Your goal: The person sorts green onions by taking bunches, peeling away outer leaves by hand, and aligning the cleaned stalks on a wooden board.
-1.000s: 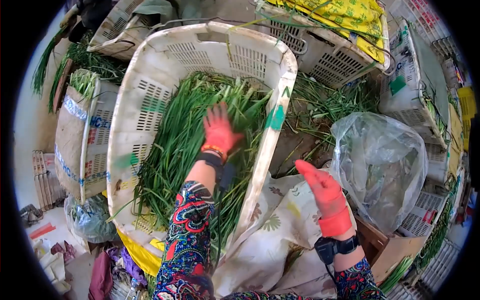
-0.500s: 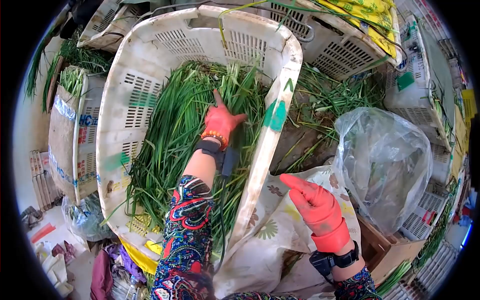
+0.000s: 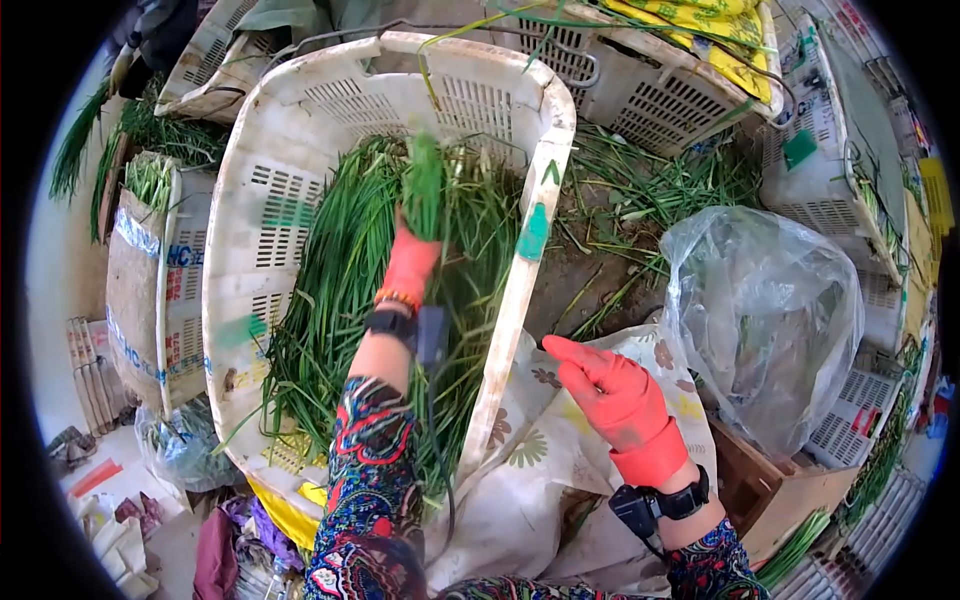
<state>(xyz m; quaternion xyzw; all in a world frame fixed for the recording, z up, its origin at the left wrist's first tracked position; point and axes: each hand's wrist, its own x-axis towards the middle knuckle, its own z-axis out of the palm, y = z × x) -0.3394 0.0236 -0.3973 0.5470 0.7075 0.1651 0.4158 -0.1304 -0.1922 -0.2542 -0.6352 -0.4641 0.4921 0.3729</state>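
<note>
Slotted white crates (image 3: 650, 105) bordered the littered floor (image 3: 575, 275). Within the nearest crate (image 3: 505, 340), whose tall walls presumably corralled loose chive-like leaves (image 3: 335, 270), the left hand (image 3: 410, 268) clenched a blurred bunch (image 3: 424, 190); the right hand (image 3: 620, 405) (loosely curled, seemingly empty) hovered over floral cloth (image 3: 530, 450).

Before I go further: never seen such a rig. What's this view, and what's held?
No machine here: a person wears one camera on the head, looking forward and down; every picture comes from it. The gloved left hand is inside a large white basket of long green leaves, apparently gripping a bunch, though blur hides details. The gloved right hand is outside the basket, over a pale cloth; nothing shows in it. A clear plastic bag is on the right.
</note>
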